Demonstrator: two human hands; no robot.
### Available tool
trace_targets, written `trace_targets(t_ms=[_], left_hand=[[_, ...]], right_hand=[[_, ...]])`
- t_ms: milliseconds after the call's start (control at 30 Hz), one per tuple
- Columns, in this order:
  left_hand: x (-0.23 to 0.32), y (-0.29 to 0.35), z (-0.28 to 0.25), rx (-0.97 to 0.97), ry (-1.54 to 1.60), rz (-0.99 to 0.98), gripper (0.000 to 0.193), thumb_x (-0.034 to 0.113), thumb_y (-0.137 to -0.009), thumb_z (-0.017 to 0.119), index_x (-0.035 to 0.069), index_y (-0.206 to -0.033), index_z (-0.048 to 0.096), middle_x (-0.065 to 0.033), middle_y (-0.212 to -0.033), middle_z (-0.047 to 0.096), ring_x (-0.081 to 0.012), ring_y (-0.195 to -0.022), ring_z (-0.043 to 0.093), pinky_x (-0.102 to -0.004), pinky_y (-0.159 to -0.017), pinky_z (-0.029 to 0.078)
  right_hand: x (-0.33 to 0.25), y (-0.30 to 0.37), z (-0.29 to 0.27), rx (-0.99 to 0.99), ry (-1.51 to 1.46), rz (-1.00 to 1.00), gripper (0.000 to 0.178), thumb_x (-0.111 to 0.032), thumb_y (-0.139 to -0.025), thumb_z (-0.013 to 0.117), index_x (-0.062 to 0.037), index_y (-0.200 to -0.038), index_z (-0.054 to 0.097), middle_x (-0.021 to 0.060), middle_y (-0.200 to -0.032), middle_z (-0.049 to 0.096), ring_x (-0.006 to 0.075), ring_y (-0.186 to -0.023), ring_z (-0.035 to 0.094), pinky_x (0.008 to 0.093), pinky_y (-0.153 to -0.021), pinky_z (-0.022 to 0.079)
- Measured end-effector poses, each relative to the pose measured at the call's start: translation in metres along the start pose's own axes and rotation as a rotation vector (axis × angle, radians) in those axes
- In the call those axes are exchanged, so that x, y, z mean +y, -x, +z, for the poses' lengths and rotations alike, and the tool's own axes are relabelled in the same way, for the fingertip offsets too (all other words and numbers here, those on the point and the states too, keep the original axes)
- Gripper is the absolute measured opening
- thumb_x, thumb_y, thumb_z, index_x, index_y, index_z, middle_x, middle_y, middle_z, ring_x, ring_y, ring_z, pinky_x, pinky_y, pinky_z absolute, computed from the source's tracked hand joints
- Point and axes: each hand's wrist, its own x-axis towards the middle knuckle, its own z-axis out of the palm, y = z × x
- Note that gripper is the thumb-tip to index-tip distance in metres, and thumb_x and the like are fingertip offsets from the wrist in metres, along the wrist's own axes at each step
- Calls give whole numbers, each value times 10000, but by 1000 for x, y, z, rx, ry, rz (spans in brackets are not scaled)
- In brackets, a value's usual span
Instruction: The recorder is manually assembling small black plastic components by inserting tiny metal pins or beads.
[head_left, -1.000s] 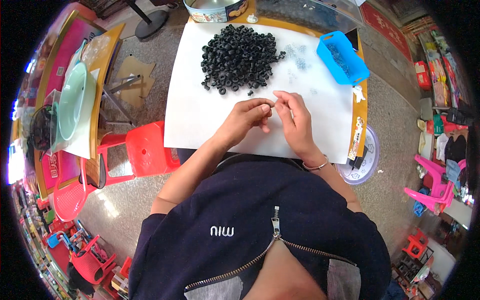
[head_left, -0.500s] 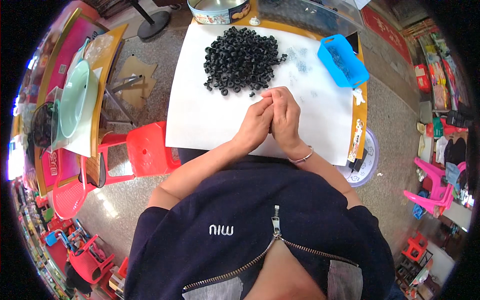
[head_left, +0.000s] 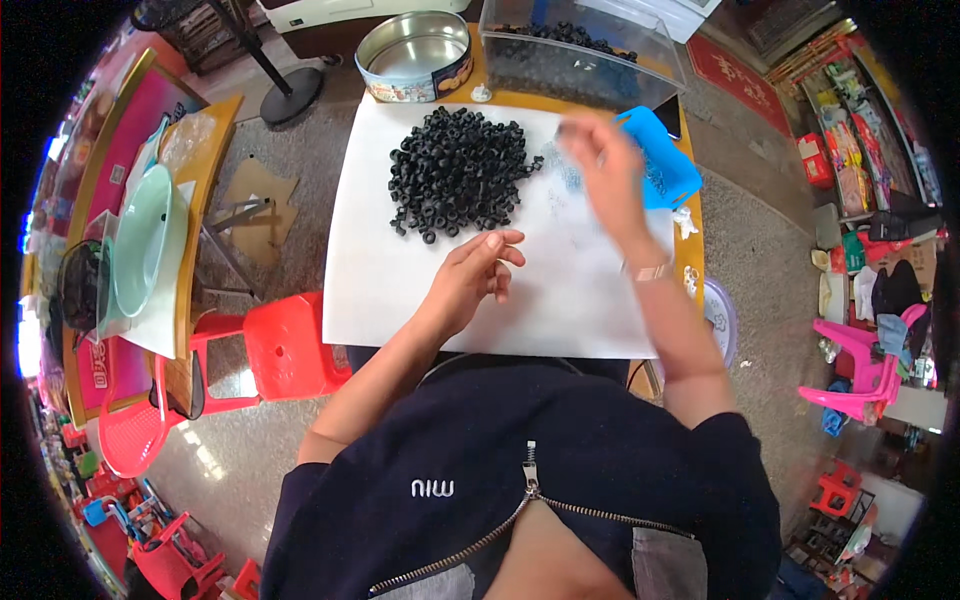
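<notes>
1. The left hand (head_left: 478, 275) rests on the white sheet (head_left: 400, 290) covering the worktop, just below the pile of black rings (head_left: 455, 178). Its fingers are loosely curled, fingertips close together; whether a small piece sits between them I cannot tell.
2. The right hand (head_left: 600, 170) is raised and blurred above the far right part of the sheet, beside the blue tray (head_left: 668, 165). Its fingers look spread rather than clenched, but the blur hides whether it holds anything.
3. The black rings lie in one big heap on the upper middle of the sheet, with a few strays at its lower left edge. A scatter of tiny pale pieces (head_left: 560, 185) lies between the heap and the tray.
4. Behind the sheet stand a clear plastic box (head_left: 580, 60) with more black rings in it and a round metal tin (head_left: 415, 55).
5. As a judgement: the heap on the sheet is large, so most of the rings seem yet to be handled; those in the clear box may be finished ones, though that cannot be confirmed.
</notes>
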Motion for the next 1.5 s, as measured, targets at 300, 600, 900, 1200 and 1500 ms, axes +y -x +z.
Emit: trace_targets(t_ms=[300,600,900,1200,1500], left_hand=[[-23,1,-24,-22,90,-23,326,272,-956,498,-2,-1123,556,-33,-888,566,-83,-714,512,-236,-616,450],[-22,-5,-32,-112,238,-32,295,216,-953,502,-19,-1129,529,-34,-878,573,-94,-689,538,-242,-630,469],[-26,-2,-34,-106,235,-6,299,225,-954,499,-8,-1138,525,-34,-882,561,-91,-702,516,-234,-616,449],[-25,-5,-33,-95,232,-6,285,212,-958,488,-13,-1130,525,-44,-881,558,-99,-698,520,-241,-607,455],[-14,-13,-12,146,237,165,238,165,-948,507,2,-1117,546,-81,-950,597,-129,-736,566,-252,-635,494]], right_hand=[[32,-87,-6,54,420,-275,245,-150,-804,639,-45,-1025,639,119,-887,634,247,-798,605,334,-724,474],[44,39,48,-230,271,-45,161,-120,-768,668,-50,-912,671,72,-856,613,206,-813,567,316,-731,462],[34,22,90,-103,330,-262,166,-101,-743,670,-65,-904,657,58,-836,581,242,-848,521,355,-759,427],[40,24,85,-167,223,-114,141,-80,-742,652,-72,-882,661,73,-819,608,244,-806,563,363,-771,446],[-17,78,42,-197,-226,293,153,-63,-815,628,-13,-958,650,47,-851,626,110,-739,594,251,-655,487]])
